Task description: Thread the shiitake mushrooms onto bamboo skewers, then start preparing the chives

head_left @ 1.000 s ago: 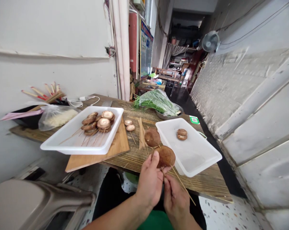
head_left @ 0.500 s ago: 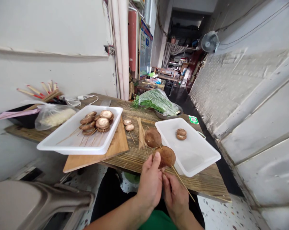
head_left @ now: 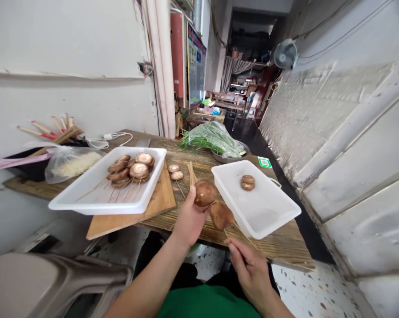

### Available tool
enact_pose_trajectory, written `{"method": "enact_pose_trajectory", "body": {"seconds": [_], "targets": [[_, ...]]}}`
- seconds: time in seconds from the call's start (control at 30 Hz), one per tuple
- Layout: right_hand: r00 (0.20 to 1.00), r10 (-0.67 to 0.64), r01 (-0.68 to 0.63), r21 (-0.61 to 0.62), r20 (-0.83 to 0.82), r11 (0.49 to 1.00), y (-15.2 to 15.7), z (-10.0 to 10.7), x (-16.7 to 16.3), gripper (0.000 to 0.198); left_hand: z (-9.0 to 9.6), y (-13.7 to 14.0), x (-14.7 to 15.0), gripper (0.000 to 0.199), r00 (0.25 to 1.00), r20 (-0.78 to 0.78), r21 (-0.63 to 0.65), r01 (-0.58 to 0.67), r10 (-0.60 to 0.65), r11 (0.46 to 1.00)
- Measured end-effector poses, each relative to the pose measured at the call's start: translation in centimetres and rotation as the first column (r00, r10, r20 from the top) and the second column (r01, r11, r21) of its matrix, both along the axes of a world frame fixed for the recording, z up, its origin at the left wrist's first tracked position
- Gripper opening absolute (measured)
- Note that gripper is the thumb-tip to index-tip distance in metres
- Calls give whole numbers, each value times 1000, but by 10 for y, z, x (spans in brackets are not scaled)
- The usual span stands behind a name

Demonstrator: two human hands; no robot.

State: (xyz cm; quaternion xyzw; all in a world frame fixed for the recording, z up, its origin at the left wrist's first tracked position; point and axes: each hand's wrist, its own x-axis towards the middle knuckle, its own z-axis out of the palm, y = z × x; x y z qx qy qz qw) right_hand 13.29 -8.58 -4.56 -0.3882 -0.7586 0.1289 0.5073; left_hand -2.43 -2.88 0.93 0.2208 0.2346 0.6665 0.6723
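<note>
Here, at the near edge of the table:

Left hand: the left hand [head_left: 189, 218] is cupped round a large brown round-capped mushroom [head_left: 204, 193], thumb up its far side, fingers closed under it.

Right hand: the right hand [head_left: 250, 269] pinches the near end of a thin pale bamboo skewer [head_left: 242, 234] between thumb and forefinger; the other fingers are loosely curled.

Skewered piece: a second brown mushroom [head_left: 221, 215] sits on that skewer, just beside the one in the left hand and over the near edge of the rough, grooved wooden table [head_left: 285, 247].

Risk: I judge the thin stick could snap or slip through the soft cap if pushed off-centre, and its point could prick the cupped palm.

Right tray: a white smooth plastic rectangular tray [head_left: 269, 212] near the table's right edge holds two small brown mushrooms [head_left: 247, 182].

Left tray: a larger white plastic tray [head_left: 87, 198] carries skewered mushrooms and rests on a flat pale wooden cutting board [head_left: 159, 201].

Spare sticks: a loose bundle of bamboo skewers [head_left: 190, 170] lies mid-table.

Far edge: green chives in a clear crinkled bag [head_left: 216, 139].
</note>
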Motion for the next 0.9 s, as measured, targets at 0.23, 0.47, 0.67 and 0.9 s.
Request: {"method": "enact_pose_trajectory", "body": {"seconds": [0.23, 0.47, 0.67, 0.9], "targets": [[993, 47, -54, 65, 107, 996, 3, -6, -2, 23, 2, 6, 2, 27, 998, 11, -166, -56, 59, 985], [982, 19, -43, 119, 190, 992, 5, -10, 1, 30, 3, 3, 6, 33, 990, 141, -142, 2, 18, 990], [996, 53, -50, -53, 72, 997, 3, -11, -8, 28, 2, 2, 13, 36, 968, 249, -60, -17, 31, 998], [963, 139, -70, -281, 232, 957, -18, -2, 10, 32, -1, 10, 9, 41, 980, 196, -55, -31, 41, 998]]}}
